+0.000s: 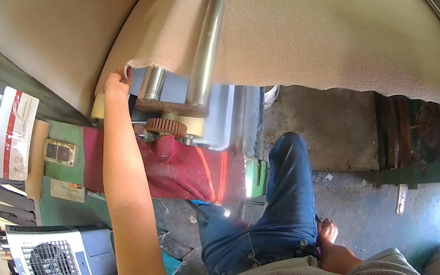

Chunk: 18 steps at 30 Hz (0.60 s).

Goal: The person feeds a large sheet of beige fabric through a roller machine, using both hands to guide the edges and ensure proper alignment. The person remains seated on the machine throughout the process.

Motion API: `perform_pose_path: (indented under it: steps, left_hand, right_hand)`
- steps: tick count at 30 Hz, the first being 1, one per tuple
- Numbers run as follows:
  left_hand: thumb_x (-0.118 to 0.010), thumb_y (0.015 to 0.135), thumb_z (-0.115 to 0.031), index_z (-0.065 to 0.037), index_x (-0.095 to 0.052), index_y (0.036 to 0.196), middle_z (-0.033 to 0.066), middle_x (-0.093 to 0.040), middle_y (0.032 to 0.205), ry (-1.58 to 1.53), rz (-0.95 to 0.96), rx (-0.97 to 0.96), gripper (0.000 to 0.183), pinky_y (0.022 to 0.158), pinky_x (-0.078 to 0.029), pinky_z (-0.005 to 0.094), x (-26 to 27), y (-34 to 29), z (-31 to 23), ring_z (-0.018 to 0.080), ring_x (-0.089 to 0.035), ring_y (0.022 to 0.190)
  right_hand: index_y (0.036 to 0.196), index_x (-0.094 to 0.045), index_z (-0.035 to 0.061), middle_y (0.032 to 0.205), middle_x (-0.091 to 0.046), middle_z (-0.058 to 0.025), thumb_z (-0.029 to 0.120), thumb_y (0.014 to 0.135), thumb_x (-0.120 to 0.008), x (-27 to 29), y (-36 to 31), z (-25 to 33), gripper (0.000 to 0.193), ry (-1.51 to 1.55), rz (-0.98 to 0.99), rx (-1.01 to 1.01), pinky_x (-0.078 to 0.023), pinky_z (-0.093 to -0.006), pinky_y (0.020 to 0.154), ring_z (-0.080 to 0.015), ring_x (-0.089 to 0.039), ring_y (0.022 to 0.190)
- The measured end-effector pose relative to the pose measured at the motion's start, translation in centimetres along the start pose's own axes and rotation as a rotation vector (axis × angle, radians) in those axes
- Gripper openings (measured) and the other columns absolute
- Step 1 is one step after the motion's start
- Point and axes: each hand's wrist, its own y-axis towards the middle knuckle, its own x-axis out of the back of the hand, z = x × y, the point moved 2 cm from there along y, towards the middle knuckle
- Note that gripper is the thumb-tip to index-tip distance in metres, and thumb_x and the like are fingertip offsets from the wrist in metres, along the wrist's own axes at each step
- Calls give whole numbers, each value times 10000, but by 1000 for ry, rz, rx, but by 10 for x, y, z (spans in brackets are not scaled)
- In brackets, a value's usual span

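A wide sheet of beige, rough-textured fabric (323,19) runs over metal rollers and hangs with a loose, wavy near edge. With the arm stretched far forward, my left hand (118,85) grips that fabric's left corner, fingers closed round the edge. Beside it, a shiny steel roller (208,39) slants across the cloth. A rusty brown gear (166,127) sits at the roller's end, just below the hand. Down by my right thigh, my right hand (326,232) is curled, and whatever lies inside it is hidden; a small dark edge shows next to the fingers.
A white and grey fan unit (50,261) stands at the left. Dark red cloth (169,167) covers the machine's side below the gear. White packages with a red stripe (13,133) lean at the upper left. A green beam (432,171) crosses the right, above the grey floor (363,212).
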Motion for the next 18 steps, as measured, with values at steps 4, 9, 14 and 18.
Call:
perform_pose_path:
  steps: [4, 9, 14, 18]
  left_hand:
    - [-344, 794, 68, -56, -567, 1032, 99, -547, 1015, 219, 327, 42, 348, 770, -503, 420, -24, -41, 13, 279, -544, 897]
    - [-341, 739, 75, -65, -587, 1049, 100, -557, 1026, 335, 273, 5, 420, 799, -471, 403, -23, -65, 6, 275, -541, 920]
    - [-319, 712, 66, -72, -585, 1058, 120, -540, 1063, 328, 117, -45, 457, 845, -424, 474, -11, -40, 4, 286, -525, 991]
    - [-320, 725, 58, -90, -582, 1065, 121, -534, 1088, 178, 67, -1, 454, 848, -421, 490, -6, -24, 2, 286, -519, 1013]
  right_hand:
    - [646, -573, 50, 718, -598, -161, 198, 695, -507, -1, 0, -2, 170, -2, -33, -12, -465, -421, 634, -330, -581, 686]
    - [641, -570, 57, 693, -589, -157, 194, 691, -514, -8, 0, -8, 155, 12, -46, 24, -465, -420, 622, -328, -578, 674]
    - [628, -548, 54, 677, -582, -157, 198, 695, -523, -15, 1, -15, 161, 8, -64, 34, -460, -428, 608, -332, -572, 662]
    - [626, -539, 52, 674, -579, -158, 194, 700, -519, -7, 0, -8, 161, 16, -49, 40, -456, -432, 604, -336, -567, 658]
